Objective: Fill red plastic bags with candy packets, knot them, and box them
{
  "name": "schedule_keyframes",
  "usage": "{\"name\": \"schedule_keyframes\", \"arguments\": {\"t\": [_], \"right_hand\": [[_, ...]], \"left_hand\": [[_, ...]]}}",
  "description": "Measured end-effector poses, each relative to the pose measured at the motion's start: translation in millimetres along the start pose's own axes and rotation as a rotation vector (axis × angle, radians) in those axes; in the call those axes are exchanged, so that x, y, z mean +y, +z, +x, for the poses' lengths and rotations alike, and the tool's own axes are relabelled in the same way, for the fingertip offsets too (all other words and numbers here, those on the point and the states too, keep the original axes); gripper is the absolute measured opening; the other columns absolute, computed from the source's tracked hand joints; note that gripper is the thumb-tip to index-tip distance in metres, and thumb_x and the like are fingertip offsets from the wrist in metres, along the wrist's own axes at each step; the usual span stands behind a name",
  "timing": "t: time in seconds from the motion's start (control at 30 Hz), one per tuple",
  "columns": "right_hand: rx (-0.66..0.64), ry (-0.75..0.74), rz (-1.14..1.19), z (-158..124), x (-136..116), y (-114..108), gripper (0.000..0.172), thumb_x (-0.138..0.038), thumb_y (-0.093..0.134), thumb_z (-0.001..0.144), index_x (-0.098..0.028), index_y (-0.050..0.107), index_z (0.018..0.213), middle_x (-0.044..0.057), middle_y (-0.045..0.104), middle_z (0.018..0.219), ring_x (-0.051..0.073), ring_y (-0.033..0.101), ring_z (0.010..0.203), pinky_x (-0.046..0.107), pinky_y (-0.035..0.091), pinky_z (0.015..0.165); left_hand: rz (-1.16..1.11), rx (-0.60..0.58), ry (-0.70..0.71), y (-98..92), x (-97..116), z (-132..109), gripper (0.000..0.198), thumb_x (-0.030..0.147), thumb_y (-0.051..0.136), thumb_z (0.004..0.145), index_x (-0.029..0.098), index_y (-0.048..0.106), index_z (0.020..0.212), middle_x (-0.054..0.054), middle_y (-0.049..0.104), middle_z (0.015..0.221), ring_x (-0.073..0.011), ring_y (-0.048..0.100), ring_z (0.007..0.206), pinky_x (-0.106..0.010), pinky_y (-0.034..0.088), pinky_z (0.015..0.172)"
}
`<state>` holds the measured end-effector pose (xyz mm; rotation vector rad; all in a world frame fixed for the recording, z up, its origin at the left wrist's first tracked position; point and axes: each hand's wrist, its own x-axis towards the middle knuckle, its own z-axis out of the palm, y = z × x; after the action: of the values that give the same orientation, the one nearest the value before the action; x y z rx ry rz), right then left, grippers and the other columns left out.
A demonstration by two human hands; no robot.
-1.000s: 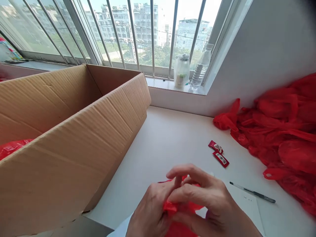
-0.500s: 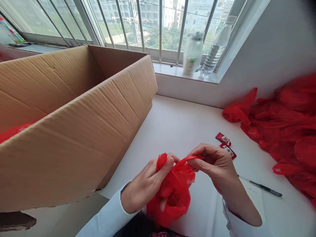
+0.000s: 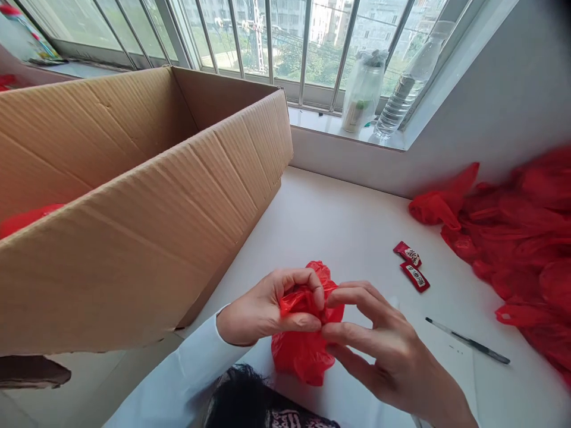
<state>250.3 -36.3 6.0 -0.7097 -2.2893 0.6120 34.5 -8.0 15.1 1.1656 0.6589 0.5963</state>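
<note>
Over the table [image 3: 339, 220], my left hand [image 3: 267, 301] pinches the bunched red bag [image 3: 303, 356] and my right hand [image 3: 390, 348] meets it, grip unclear; I judge this gathering, next requiring a steady hold.

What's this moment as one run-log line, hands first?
left hand: holding red bag | right hand: at bag, grip unclear | cardboard box: left of bag | pen: right of bag
</note>
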Motion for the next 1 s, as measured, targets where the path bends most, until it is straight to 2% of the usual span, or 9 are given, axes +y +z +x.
{"name": "schedule_keyframes", "arguments": {"t": [0.1,0.17,0.2,0.3,0.37,0.53,0.67,0.87,1.0], "right_hand": [[0.094,0.051,0.27,4,14,0,0.016,-0.029,0.068,0.081,-0.023,0.06,0.094,0.008,0.054,0.117,0.024,0.049,0.114,0.039,0.045,0.095],[0.135,0.145,0.495,11,23,3,0.026,-0.041,0.059,0.087,-0.025,0.057,0.107,0.008,0.053,0.124,0.023,0.049,0.117,0.039,0.044,0.097],[0.074,0.188,0.602,16,27,5,0.032,-0.044,0.051,0.092,-0.026,0.053,0.117,0.009,0.054,0.124,0.022,0.051,0.116,0.038,0.045,0.096],[-0.168,0.284,0.736,27,34,14,0.042,-0.046,0.032,0.098,-0.023,0.048,0.13,0.007,0.063,0.107,0.017,0.06,0.099,0.034,0.047,0.09],[-0.172,0.364,0.731,31,38,20,0.04,-0.044,0.033,0.099,-0.022,0.056,0.123,0.004,0.066,0.095,0.017,0.06,0.095,0.033,0.047,0.089],[-0.192,0.394,0.919,29,45,25,0.04,-0.04,0.05,0.093,-0.024,0.051,0.13,0.005,0.064,0.107,0.013,0.059,0.083,0.025,0.048,0.071],[-0.087,0.294,0.598,28,38,18,0.019,-0.029,0.054,0.092,-0.02,0.067,0.102,0.002,0.067,0.09,0.012,0.058,0.079,0.024,0.046,0.071],[-0.052,0.002,-0.028,17,27,-3,0.028,-0.024,0.039,0.098,-0.021,0.062,0.115,0.005,0.068,0.097,0.016,0.059,0.088,0.031,0.047,0.077],[-0.068,0.062,-0.11,-11,61,-13,0.025,-0.024,0.042,0.097,-0.022,0.064,0.109,0.004,0.07,0.096,0.018,0.058,0.094,0.032,0.048,0.079]], "left_hand": [[0.159,-0.027,0.013,5.5,5,-2,0.013,0.006,0.062,0.073,0.016,0.054,0.077,0.003,0.053,0.073,-0.0086,0.045,0.065,-0.021,0.036,0.059],[0.439,-0.042,0.063,14.4,8,-5,0.021,-0.003,0.057,0.068,0.017,0.054,0.074,0.003,0.055,0.075,-0.0091,0.045,0.067,-0.021,0.035,0.06],[0.654,-0.028,0.106,19.8,9,-7,0.024,-0.007,0.052,0.067,0.017,0.054,0.073,0.003,0.055,0.076,-0.009,0.045,0.066,-0.021,0.034,0.058],[1.347,0.147,0.299,34.2,6,-13,0.027,-0.007,0.041,0.076,0.017,0.052,0.074,0.001,0.057,0.078,-0.0106,0.05,0.063,-0.021,0.035,0.05],[1.572,0.334,0.471,37.3,-1,-14,0.025,0.001,0.039,0.087,0.017,0.053,0.076,-0.003,0.061,0.081,-0.0129,0.057,0.069,-0.021,0.042,0.053],[1.581,0.599,0.784,24.5,-23,-8,0.028,0.013,0.034,0.095,0.017,0.055,0.079,-0.007,0.063,0.094,-0.014,0.063,0.09,-0.017,0.049,0.061],[1.596,0.627,0.931,14.7,-24,-10,0.022,0.008,0.04,0.091,0.014,0.058,0.081,-0.01,0.061,0.088,-0.0207,0.06,0.098,-0.026,0.052,0.073],[1.489,0.567,0.815,16.5,-19,-50,0.025,0.01,0.041,0.095,0.016,0.064,0.102,-0.006,0.067,0.093,-0.0162,0.061,0.093,-0.026,0.05,0.076],[1.267,0.601,0.652,18.9,-39,-78,0.024,0.007,0.048,0.091,0.016,0.066,0.103,-0.004,0.066,0.09,-0.0145,0.06,0.091,-0.025,0.048,0.075]]}}
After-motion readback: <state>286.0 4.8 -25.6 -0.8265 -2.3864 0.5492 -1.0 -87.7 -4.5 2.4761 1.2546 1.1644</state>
